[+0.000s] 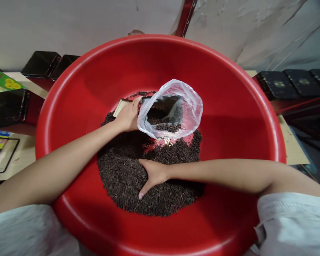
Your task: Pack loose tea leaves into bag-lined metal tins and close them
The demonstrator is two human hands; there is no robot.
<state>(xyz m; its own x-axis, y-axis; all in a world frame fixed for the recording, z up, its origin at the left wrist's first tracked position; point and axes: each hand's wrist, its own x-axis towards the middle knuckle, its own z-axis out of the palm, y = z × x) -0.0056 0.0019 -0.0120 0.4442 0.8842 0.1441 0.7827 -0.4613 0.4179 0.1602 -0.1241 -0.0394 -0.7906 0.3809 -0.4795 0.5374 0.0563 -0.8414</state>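
Observation:
Loose dark dried leaves, looking like tea (120, 181), are heaped on the bottom of a big red basin (229, 92). My left hand (128, 115) is closed around the side of a dark tin (145, 100), tilted with its mouth toward me. A clear plastic bag (193, 106) lines the tin and flares out past its mouth, with some leaves inside. Beside that hand shows a pale, gold-edged lid-like piece (122, 106). My right hand (156, 174) presses into the heap, thumb and forefinger spread apart; its other fingers are hidden among the leaves.
Dark-topped red tins (40, 65) stand left of the basin, another (9, 108) nearer me. Several more (277, 85) line up on the right. Colourful printed packaging (2, 80) lies at far left. A pale wall (82, 25) rises behind.

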